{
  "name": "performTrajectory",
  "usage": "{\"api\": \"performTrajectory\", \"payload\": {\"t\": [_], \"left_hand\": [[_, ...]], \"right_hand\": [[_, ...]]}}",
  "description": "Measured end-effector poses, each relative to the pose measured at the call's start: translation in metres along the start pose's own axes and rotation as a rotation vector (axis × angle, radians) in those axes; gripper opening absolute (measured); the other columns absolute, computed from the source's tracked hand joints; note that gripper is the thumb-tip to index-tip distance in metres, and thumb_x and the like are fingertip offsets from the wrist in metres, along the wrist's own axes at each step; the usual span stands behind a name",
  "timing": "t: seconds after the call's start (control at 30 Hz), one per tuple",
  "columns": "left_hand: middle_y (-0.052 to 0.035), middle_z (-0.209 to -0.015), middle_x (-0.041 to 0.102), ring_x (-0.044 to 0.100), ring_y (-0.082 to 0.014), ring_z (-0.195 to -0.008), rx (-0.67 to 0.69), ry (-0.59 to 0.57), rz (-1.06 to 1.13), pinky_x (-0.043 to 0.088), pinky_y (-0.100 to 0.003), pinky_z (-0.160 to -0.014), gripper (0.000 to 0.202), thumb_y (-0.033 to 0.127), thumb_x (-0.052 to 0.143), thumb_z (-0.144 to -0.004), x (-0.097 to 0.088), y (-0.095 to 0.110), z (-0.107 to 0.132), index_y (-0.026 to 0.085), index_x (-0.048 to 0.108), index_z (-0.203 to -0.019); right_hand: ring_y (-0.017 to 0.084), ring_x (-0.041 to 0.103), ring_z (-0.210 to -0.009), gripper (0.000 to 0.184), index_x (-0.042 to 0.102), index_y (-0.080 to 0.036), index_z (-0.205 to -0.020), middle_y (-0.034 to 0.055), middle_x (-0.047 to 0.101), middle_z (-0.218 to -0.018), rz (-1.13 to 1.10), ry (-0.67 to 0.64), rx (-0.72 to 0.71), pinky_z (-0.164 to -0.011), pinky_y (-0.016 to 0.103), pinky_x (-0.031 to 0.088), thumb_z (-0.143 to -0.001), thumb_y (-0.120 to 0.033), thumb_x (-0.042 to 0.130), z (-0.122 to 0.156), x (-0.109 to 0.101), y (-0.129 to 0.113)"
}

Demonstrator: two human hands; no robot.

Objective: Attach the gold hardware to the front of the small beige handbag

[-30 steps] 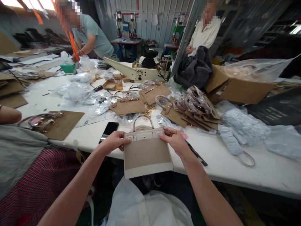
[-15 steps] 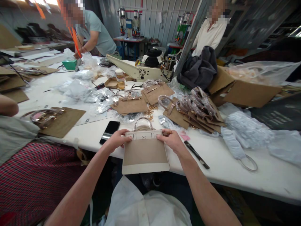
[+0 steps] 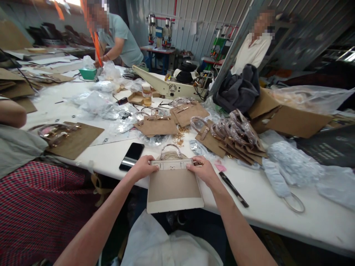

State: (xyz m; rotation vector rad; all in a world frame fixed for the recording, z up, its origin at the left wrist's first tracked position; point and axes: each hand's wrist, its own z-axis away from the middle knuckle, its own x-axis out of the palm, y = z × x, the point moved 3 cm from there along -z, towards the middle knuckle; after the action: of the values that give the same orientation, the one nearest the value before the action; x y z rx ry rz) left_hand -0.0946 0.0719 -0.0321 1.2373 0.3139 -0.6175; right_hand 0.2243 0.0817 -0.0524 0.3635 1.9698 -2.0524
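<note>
Between my hands is a flat beige handbag panel (image 3: 175,184) with a pale strip along its upper part and a plastic-wrapped handle (image 3: 171,149) at its far edge. My left hand (image 3: 145,167) grips the upper left corner, thumb on top. My right hand (image 3: 203,170) closes on the upper right corner the same way, with the fingers partly hidden beneath. The near end of the panel reaches past the table's front edge, over my lap. A black phone (image 3: 131,156) lies by my left hand, and dark tweezers (image 3: 233,189) lie right of my right hand.
Several brown panels with wrapped handles (image 3: 235,138) are piled at the right. Small gold hardware (image 3: 181,136) lies scattered beyond the panel. A cream machine (image 3: 172,88) stands further back, near a cardboard box (image 3: 299,120). One person sits close at left; two others are across the table.
The view has shifted slightly, so everything sits a little lower and further right. Both hands keep the same hold on the panel.
</note>
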Motion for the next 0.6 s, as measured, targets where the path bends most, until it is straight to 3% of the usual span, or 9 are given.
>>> {"api": "performTrajectory", "payload": {"t": [0.17, 0.23, 0.3, 0.4, 0.6], "left_hand": [[-0.0071, -0.098, 0.071, 0.065, -0.0257, -0.09, 0.089, 0.121, -0.146, 0.045, -0.034, -0.077, 0.026, 0.033, 0.07, -0.077, 0.006, 0.0, -0.001, 0.019, 0.071, -0.1], [-0.008, -0.111, 0.072, 0.066, -0.0263, -0.099, 0.117, 0.148, -0.122, 0.047, -0.034, -0.085, 0.034, 0.027, 0.069, -0.076, 0.007, 0.001, -0.001, 0.021, 0.071, -0.109], [-0.0074, -0.111, 0.072, 0.066, -0.026, -0.099, 0.109, 0.093, -0.059, 0.048, -0.034, -0.086, 0.036, 0.026, 0.068, -0.075, 0.008, 0.001, -0.002, 0.021, 0.072, -0.11], [-0.0053, -0.101, 0.072, 0.065, -0.0239, -0.09, 0.083, -0.016, 0.052, 0.049, -0.031, -0.079, 0.032, 0.03, 0.069, -0.072, 0.007, -0.001, -0.006, 0.02, 0.075, -0.102], [-0.0037, -0.102, 0.066, 0.055, -0.0153, -0.069, 0.032, -0.11, 0.216, 0.042, -0.025, -0.056, 0.044, 0.036, 0.073, -0.065, 0.007, -0.005, -0.011, 0.02, 0.073, -0.105]], "right_hand": [[0.025, 0.067, -0.09, 0.07, 0.075, -0.02, -0.139, 0.0059, 0.076, -0.105, -0.04, -0.052, 0.031, -0.084, 0.038, 0.053, -0.075, -0.047, 0.085, 0.002, 0.002, 0.004], [0.025, 0.066, -0.093, 0.068, 0.076, -0.021, -0.137, 0.0064, 0.076, -0.11, -0.018, -0.039, 0.014, -0.086, 0.038, 0.052, -0.074, -0.047, 0.086, 0.003, 0.001, 0.002], [0.026, 0.067, -0.095, 0.069, 0.078, -0.019, -0.133, 0.0075, 0.077, -0.111, -0.106, -0.095, 0.07, -0.084, 0.037, 0.052, -0.072, -0.049, 0.089, 0.005, 0.003, 0.002], [0.026, 0.068, -0.093, 0.077, 0.074, -0.019, -0.137, 0.007, 0.078, -0.108, -0.286, -0.177, 0.178, -0.078, 0.033, 0.052, -0.07, -0.05, 0.094, 0.007, 0.007, 0.007], [0.022, 0.067, -0.084, 0.068, 0.078, -0.019, -0.13, 0.0033, 0.076, -0.099, -0.274, -0.121, 0.11, -0.076, 0.031, 0.052, -0.072, -0.049, 0.095, 0.007, 0.006, 0.012]]}}
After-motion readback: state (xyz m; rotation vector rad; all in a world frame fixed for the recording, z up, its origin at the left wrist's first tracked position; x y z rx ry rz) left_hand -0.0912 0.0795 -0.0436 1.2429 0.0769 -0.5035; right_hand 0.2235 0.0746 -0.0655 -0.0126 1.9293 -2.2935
